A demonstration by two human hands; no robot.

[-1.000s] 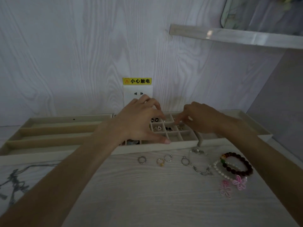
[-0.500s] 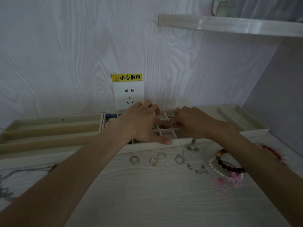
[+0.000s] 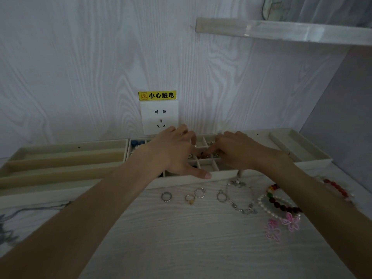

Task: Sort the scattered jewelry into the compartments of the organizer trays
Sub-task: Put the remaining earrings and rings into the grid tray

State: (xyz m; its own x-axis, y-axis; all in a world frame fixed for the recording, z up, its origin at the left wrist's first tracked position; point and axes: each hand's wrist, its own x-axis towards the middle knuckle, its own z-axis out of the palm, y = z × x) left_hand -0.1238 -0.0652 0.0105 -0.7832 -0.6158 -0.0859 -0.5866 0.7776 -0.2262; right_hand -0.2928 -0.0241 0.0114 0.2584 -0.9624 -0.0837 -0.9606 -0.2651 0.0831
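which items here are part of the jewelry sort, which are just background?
Job: grid tray, long-slot tray, four rings, chain bracelet, bead bracelets, pink flower pieces, both hands.

Background: wall socket, warning label, shelf.

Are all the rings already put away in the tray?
No, four rings lie loose on the table in front of the grid tray, where both hands are busy.
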